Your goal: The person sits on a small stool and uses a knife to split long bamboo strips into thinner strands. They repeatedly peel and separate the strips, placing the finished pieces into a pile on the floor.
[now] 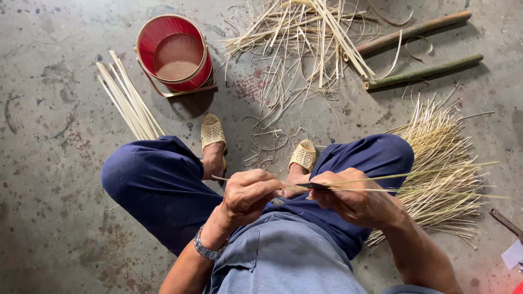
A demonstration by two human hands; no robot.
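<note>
Bamboo work looks partway through: the left hand [248, 193] pinches a thin strip [414, 175] while the right hand [354, 198] grips a dark blade [313, 186] against it. Finished slivers [441, 179] pile right; two whole poles [419, 51] lie untouched, far right.

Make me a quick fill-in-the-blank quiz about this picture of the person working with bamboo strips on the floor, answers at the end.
1. The round basket on the floor is coloured ____.
2. The left hand has a ____ on its wrist.
3. The right hand grips thin bamboo strips that point toward the person's ____ side.
4. Two whole bamboo poles lie on the ____ floor.

Missing words: red; watch; right; concrete
</note>
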